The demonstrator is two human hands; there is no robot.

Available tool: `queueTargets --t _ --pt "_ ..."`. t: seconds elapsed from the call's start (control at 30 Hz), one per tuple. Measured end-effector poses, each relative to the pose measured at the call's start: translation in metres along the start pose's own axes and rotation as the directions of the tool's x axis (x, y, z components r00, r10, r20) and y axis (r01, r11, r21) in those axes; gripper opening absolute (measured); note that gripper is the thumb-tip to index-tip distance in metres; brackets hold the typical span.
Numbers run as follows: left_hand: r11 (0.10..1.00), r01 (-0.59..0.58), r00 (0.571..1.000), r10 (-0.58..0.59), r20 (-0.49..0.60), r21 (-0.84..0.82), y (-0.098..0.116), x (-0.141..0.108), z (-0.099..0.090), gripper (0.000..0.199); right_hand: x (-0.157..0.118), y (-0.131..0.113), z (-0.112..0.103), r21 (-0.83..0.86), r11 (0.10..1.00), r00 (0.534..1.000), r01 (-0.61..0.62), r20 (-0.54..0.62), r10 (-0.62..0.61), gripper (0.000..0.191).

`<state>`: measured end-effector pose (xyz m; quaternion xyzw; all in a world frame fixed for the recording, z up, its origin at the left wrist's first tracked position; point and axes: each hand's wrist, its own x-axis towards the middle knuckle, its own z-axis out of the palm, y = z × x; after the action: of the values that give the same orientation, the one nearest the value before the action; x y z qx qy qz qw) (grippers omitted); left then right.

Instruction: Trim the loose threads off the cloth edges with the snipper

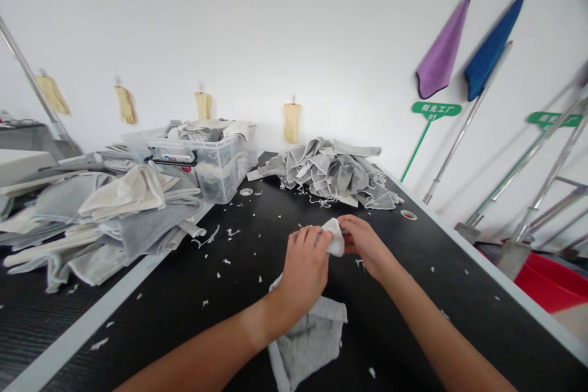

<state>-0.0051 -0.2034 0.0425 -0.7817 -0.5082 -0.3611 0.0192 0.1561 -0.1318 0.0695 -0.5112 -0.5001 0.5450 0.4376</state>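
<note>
A small piece of white-grey cloth (335, 237) is held above the black table between both hands. My left hand (307, 262) has its fingers wrapped round the cloth's left side. At its right edge, my right hand (362, 242) pinches the cloth with thumb and fingers, partly hidden behind it. Below my left wrist a grey cloth with pale edges (310, 343) lies on the table, partly covered by my left forearm.
A heap of grey cloths (331, 168) lies at the table's far end. To the left are a clear plastic box (215, 165) of cloths and a large cloth pile (124, 220). White scraps dot the black table (390, 331). A red container (551, 282) stands right.
</note>
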Motion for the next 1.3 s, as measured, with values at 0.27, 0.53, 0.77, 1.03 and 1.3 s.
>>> queueTargets --t 0.27,0.53,0.77,1.03,1.3 --pt "0.852 0.156 0.987 -0.153 0.048 -0.500 -0.023 0.017 0.000 0.016 0.010 -0.003 -0.010 -0.090 0.996 0.999 0.005 -0.037 -0.008 0.010" --pt "0.387 0.519 0.831 -0.439 0.342 -0.762 -0.081 0.038 0.006 0.023 0.018 0.004 -0.027 -0.201 0.978 0.997 0.062 0.053 -0.052 0.016" --pt "0.757 0.483 0.873 -0.457 0.172 -0.440 -0.099 0.024 0.031 0.021 0.025 0.022 -0.023 -0.212 0.977 0.999 0.034 0.045 -0.025 0.023" --pt "0.975 0.223 0.956 -0.215 0.198 -0.016 -0.067 0.005 0.038 0.042 0.025 0.023 -0.016 -0.206 0.977 0.982 0.054 0.189 -0.015 0.028" --pt "0.979 0.199 0.959 -0.201 0.198 0.031 -0.074 0.002 0.046 0.035 0.000 0.005 -0.003 -0.130 0.989 0.930 0.067 0.368 -0.015 0.035"
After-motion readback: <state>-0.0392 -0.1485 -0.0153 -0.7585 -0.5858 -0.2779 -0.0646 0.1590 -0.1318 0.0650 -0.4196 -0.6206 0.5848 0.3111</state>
